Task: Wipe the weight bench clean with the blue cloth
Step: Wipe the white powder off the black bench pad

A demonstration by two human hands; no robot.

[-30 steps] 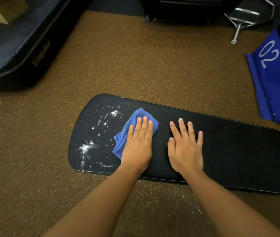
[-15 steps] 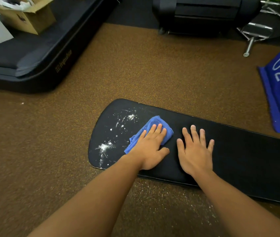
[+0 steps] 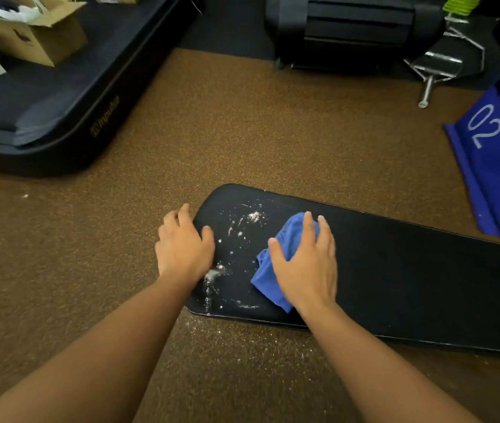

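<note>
My right hand (image 3: 305, 264) lies on the cloth (image 3: 268, 270), fingers spread and slightly curved over the bunched blue fabric, thumb out toward the left. Cloth pinned flat to the bench (image 3: 395, 276) under my palm; a fold sticks out past the thumb and another past the heel of the hand. My left hand (image 3: 181, 248) sits at the rounded bench end, fingers bent over its far-left edge, thumb on the black pad. Can't tell how tightly it holds. White powder (image 3: 236, 227) is scattered between my two thumbs, with a thicker clump just beside the left wrist and streaks toward the near edge. More specks on the carpet (image 3: 242, 123) below the bench, between my forearms. Pad to the right of my right fingers looks plain black. Well beyond my fingertips: a black mat (image 3: 44, 117) upper left with a cardboard box (image 3: 32, 35) on it, a blue panel (image 3: 495, 166) marked 02 far right, metal frame (image 3: 437, 65) above it.
</note>
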